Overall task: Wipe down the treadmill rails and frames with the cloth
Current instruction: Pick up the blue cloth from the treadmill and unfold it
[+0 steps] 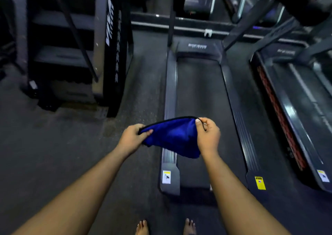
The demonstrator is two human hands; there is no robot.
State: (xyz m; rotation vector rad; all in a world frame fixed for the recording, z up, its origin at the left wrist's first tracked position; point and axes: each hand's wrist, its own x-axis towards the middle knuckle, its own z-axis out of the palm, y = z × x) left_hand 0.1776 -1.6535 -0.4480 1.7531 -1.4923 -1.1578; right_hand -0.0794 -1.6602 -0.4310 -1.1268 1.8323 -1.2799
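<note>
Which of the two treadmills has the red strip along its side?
The right-hand treadmill: a red strip runs along its left edge. The treadmill straight ahead, below the blue cloth, has plain grey rails.

no legible text, blurred white lettering on treadmill hood [197, 46], yellow warning stickers [260, 183] on side rails, wording unreadable

"What do the hands hold?"

"A blue cloth [172, 137] — the left hand [132, 138] pinches one end, the right hand [208, 136] the other, above the treadmill [199, 94]."

"And around it?"

"A second treadmill [294, 105] to the right, a stair machine [71, 55] to the left — bare feet [142, 226] on the floor [53, 145]."
</note>
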